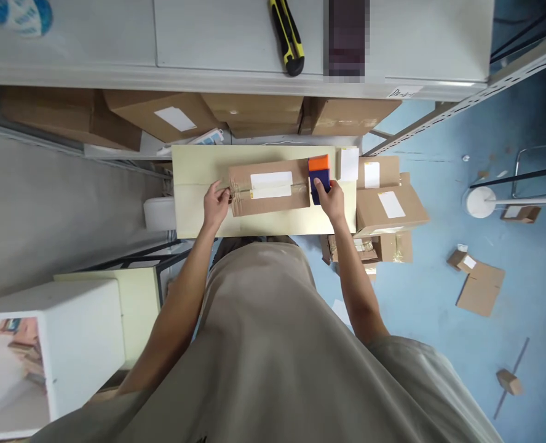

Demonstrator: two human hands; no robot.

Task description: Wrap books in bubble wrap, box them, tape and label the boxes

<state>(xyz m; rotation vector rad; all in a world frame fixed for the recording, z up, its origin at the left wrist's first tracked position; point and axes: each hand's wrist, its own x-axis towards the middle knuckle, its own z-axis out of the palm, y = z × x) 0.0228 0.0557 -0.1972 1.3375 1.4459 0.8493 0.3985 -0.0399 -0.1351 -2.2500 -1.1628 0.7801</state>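
A long brown cardboard box (272, 206) lies on the pale yellow tabletop (199, 166). It bears a white label (271, 184), and clear tape shows along its top and crinkled at its left end. My left hand (216, 204) is at that end, fingers pinched together at the box's edge; what is between them, if anything, is too small to make out. At the opposite end, my right hand (329, 198) grips a dark blue and orange tape dispenser (319, 169), its fingers wrapped round the blue part. The dispenser is against or just above the box's right end.
A small white box (348, 164) stands at the table's far right corner. Stacked cartons (390, 206) adjoin the right side. Beyond the table is a shelf (236, 37) with a yellow-black utility knife (288, 40) on it and cartons (254, 114) below. Flattened cardboard (480, 289) lies on the floor.
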